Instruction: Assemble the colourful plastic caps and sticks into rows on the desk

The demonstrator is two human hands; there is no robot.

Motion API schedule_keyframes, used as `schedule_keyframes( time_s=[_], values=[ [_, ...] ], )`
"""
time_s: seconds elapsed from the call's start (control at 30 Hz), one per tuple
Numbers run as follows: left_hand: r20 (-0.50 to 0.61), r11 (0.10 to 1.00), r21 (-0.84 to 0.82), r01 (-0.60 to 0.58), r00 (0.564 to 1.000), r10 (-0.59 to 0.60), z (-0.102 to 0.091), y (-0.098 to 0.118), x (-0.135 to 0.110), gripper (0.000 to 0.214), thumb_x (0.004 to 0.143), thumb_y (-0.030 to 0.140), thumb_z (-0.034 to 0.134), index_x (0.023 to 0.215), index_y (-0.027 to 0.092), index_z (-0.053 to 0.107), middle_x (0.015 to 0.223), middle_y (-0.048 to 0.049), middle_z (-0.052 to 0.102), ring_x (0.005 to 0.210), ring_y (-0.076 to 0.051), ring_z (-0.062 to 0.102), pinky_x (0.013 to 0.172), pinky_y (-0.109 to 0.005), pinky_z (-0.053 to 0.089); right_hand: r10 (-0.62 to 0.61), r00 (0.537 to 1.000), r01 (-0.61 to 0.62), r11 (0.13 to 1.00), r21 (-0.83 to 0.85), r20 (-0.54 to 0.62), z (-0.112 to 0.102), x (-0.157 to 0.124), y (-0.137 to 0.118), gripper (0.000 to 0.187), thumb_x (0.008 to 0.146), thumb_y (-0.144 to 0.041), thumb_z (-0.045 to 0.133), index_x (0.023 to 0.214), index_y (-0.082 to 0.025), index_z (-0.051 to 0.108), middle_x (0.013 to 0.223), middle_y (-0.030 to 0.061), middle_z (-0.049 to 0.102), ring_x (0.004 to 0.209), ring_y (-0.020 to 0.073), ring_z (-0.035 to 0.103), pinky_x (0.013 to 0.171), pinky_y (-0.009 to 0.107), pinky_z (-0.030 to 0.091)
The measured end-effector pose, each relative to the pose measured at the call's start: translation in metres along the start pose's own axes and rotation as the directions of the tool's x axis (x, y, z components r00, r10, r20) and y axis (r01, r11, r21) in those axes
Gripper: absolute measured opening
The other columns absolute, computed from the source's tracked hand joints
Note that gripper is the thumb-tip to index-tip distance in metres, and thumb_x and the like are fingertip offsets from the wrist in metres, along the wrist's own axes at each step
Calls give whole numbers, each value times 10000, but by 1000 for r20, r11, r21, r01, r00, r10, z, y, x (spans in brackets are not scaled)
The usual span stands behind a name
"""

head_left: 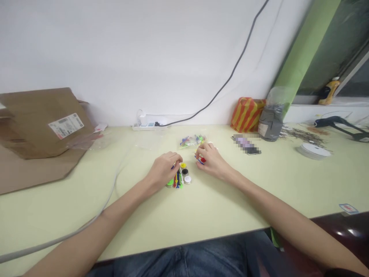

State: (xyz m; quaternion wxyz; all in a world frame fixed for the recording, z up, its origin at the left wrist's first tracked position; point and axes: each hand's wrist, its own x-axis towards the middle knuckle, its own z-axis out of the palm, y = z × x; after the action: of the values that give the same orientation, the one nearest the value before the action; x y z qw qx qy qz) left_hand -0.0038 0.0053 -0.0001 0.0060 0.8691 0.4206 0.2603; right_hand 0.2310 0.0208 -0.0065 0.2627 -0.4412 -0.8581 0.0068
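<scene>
The left hand is curling nearly shut at the near edge of a small cluster of objects on the bench. A blue tip is showing at its fingertips, but I cannot tell whether it is gripping that piece. The right hand is also nearly closed, with its fingers pinching a small red-and-blue piece just right of the cluster.

Between the hands, small round containers with yellow, black and white tops are standing beside a row of colored sticks. Just beyond them, a clear plastic bag is lying with a jumble of colored pieces inside, so only a few pieces are out on the bench.

Farther off, a cardboard mailer is leaning at the left, while a red-and-yellow striped bag is standing at the far right.
</scene>
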Motion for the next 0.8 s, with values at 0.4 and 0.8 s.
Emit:
schedule_keyframes(
  time_s=[0.4,0.8],
  values=[
    [5,971,220,92,995,-96,-8,-37,3,348,835,17,392,954,199,664,1045,-101,685,1031,-269,607,887,-427,486,-91,993,101,981,163,-73,15,-4,-15,209,871,-91,535,1008,-198,649,1054,95,580,1015,248,519,910,429,448],
    [28,998,57,-3,1000,2,-6,-7,2,315,953,97,358,1048,206,638,1022,-58,690,1011,-220,601,869,-365,476,-222,975,221,974,47,13,17,-2,-16,323,974,-175,514,1226,-274,690,1225,119,588,1180,277,486,992,478,417]
  ],
)
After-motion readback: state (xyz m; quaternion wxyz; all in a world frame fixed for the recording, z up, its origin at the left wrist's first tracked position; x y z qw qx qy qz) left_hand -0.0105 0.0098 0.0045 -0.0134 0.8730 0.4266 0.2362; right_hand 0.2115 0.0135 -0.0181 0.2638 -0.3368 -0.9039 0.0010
